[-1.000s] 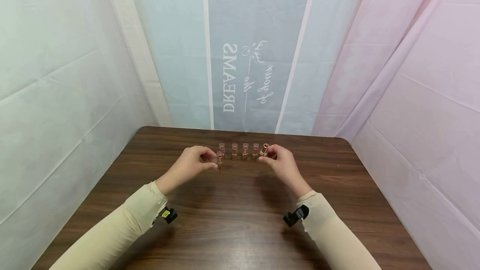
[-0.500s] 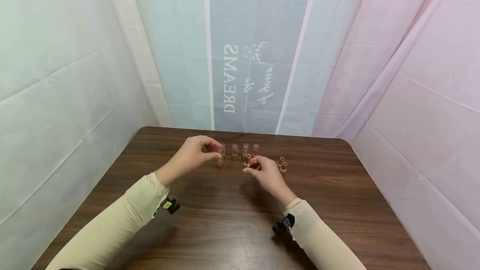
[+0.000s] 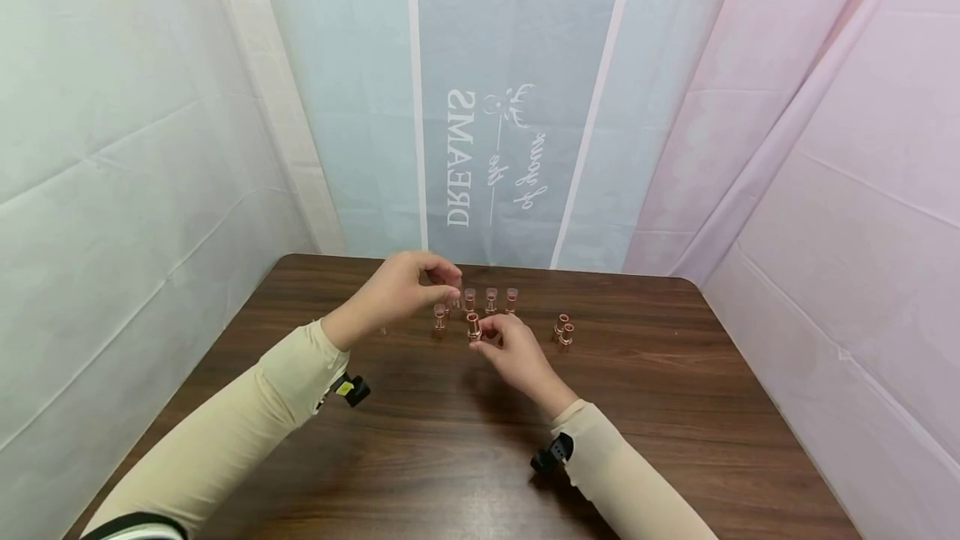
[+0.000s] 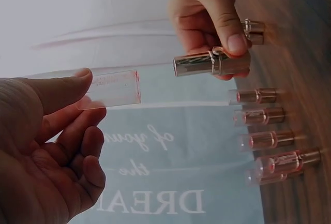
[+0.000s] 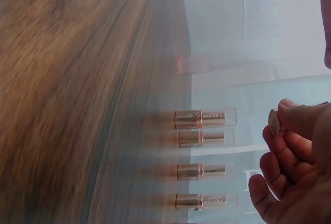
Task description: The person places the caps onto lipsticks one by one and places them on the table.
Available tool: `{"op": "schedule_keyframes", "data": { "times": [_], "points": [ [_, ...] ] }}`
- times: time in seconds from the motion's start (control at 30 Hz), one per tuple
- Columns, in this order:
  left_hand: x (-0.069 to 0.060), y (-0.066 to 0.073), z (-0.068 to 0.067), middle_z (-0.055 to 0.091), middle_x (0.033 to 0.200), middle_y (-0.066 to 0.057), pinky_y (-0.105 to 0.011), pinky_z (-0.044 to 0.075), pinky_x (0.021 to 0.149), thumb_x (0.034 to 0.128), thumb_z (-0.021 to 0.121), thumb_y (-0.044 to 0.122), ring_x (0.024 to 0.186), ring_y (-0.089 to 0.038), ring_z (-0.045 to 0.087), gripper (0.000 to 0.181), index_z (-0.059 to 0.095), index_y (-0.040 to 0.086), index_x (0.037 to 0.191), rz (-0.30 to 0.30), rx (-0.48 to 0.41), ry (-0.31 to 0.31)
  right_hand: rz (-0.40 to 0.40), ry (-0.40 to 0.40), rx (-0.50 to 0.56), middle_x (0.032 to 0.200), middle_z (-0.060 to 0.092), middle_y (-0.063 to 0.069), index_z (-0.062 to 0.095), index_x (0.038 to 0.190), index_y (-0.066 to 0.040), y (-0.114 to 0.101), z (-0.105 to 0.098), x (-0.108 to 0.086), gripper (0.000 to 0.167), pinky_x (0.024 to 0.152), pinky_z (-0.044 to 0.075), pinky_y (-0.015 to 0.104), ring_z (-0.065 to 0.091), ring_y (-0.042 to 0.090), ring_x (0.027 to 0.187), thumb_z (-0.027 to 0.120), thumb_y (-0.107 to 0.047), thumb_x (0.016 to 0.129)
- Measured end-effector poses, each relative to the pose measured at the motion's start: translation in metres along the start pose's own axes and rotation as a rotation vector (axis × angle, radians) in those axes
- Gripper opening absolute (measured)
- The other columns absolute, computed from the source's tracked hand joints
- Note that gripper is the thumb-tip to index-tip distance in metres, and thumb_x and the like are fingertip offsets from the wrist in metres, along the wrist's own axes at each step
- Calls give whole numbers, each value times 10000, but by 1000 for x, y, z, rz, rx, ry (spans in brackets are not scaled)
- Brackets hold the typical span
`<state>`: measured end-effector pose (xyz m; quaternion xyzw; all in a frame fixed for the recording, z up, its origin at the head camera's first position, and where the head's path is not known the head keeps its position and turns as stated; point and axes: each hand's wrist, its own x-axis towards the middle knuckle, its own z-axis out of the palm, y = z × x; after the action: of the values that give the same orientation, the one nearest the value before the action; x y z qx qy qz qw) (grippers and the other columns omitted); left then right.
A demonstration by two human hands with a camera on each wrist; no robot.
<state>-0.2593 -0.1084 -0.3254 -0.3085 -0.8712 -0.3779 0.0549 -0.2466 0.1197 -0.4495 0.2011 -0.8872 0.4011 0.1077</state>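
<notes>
In the head view my left hand is raised over the left part of the row. Thumb and fingers pinch a clear lipstick cap, seen best in the left wrist view, its far end toward the right hand. My right hand grips the lower part of an uncapped rose-gold lipstick tube, held upright in front of the row. Cap and tube are apart. Behind the hands stand several capped lipsticks; one more stands nearer, left of the held tube. The left fingers partly cover the row's left end.
Two uncapped lipstick tubes stand close together to the right. A loose clear cap shows beyond the row's left end in the right wrist view. All stand on a brown wooden table, with a printed cloth hanging behind it.
My right hand has carried the lipstick tube leftward from the row's right end, uncovering the two uncapped tubes. My left hand has lifted and shifted right with the cap.
</notes>
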Motion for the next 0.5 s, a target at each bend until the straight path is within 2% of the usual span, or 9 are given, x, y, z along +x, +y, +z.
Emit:
{"op": "schedule_keyframes", "data": {
  "times": [0.23,0.5],
  "points": [
    [8,4,4,757,976,32,-319,564,805,899,813,206,874,-108,684,229,773,93,1094,-13,-11,-38,-19,6,26,924,649,-44,728,990,-153,-7,4,0,138,704,472,278,584,225,854,816,-191,890],
    [6,0,13,751,971,53,-312,558,788,900,813,213,861,-89,674,216,773,97,1078,-17,10,-64,-5,20,48,945,642,-50,728,1004,-165,-13,5,0,140,711,477,288,585,209,859,808,-213,898]
  ]
}}
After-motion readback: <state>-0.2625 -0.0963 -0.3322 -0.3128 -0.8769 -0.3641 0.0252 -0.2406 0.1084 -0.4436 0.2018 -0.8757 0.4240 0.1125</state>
